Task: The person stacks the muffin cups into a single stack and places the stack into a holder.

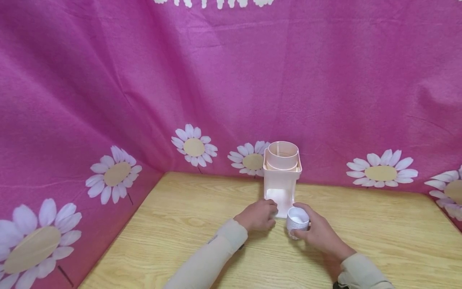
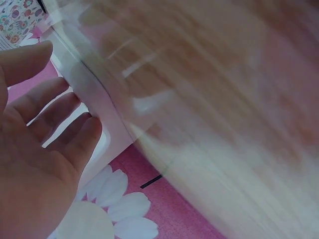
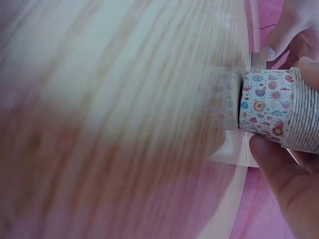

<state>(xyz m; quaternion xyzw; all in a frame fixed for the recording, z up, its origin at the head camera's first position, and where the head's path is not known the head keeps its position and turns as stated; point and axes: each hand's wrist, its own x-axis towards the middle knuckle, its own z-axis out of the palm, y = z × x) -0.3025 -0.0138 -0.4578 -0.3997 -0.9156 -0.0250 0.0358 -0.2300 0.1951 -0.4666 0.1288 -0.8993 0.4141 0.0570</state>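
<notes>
My right hand point(image 1: 323, 233) holds a stack of nested paper cups point(image 1: 297, 230), with the thumb and fingers on opposite sides. In the right wrist view the cups point(image 3: 269, 102) show a colourful flower print and several stacked rims; their base is at the tabletop. A pale pink plastic stand point(image 1: 279, 178) with a round tube on top and an open lower front stands just behind the cups. My left hand point(image 1: 258, 216) is by the stand's lower left front. In the left wrist view, that hand point(image 2: 45, 149) has loosely bent fingers beside the stand point(image 2: 112, 117), holding nothing; contact cannot be told.
The glossy wood-grain table point(image 1: 364, 224) carries the stand near its back edge. A magenta cloth point(image 1: 325, 80) with daisy prints hangs close behind the stand and along the left side of the table.
</notes>
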